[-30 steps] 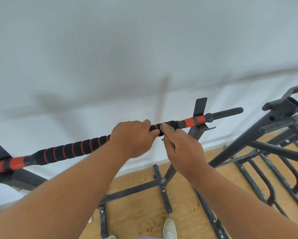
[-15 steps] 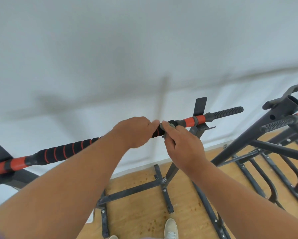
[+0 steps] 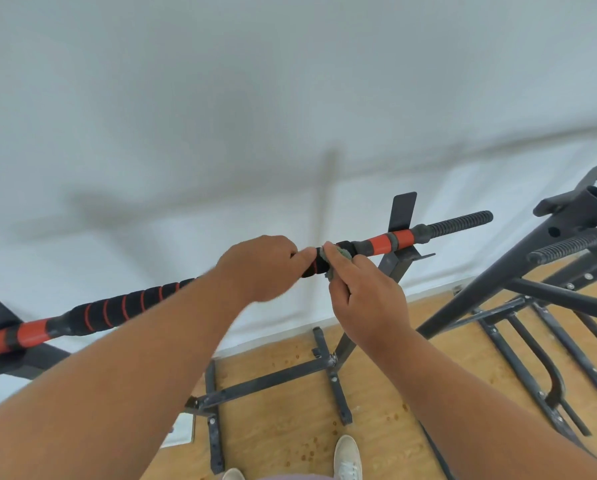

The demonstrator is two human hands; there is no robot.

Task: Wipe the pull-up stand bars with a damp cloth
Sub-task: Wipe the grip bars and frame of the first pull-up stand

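Observation:
A pull-up bar with black foam grips and orange bands runs from lower left to upper right across the stand. My left hand grips the foam near the bar's middle. Just right of it, my right hand pinches a small grey-green cloth against the bar, wrapped round the foam's right end. Most of the cloth is hidden by my fingers. The orange band and ribbed black end grip lie beyond the cloth.
The stand's dark steel legs and base stand on a wooden floor in front of a white wall. A second dark frame with another ribbed bar stands at the right. My shoes are at the bottom edge.
Both hands have slid to the right along the bar. The cloth now sits at the foam's right end, closer to the orange band.

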